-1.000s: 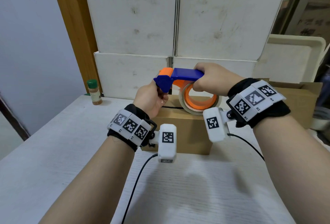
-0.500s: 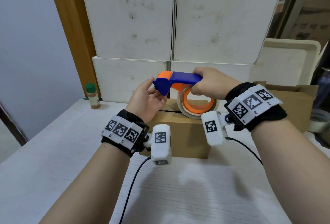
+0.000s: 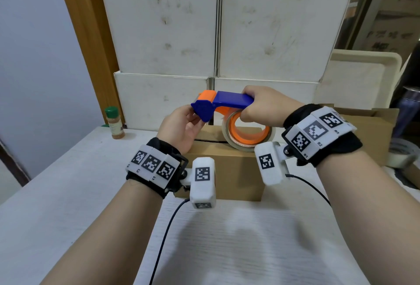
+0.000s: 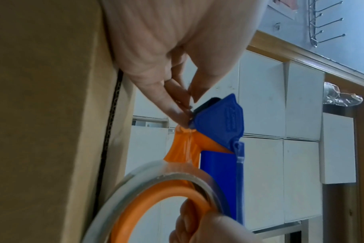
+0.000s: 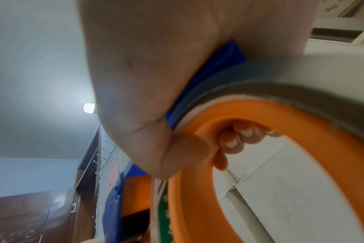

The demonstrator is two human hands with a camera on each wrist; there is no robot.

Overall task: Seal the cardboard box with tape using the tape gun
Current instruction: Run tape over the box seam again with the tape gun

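R hand point(image 3: 263, 108) grips tape gun point(image 3: 227, 102) handle, held above cardboard box point(image 3: 227, 171) at desk point(image 3: 68, 193) ctr. L hand point(image 3: 181, 127) fingers point(image 4: 172, 106) pinch tape end at gun's 9 o'clock nose. Advise: pull end free, anchor past seam, keep flat.

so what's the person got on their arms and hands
Both forearms are bare, with no sleeves and no gloves on the hands. Each wrist carries a black fabric band topped with white blocks printed with black square markers. A white boxy camera module with its own marker hangs from each band, left and right, and a thin black cable trails from each.
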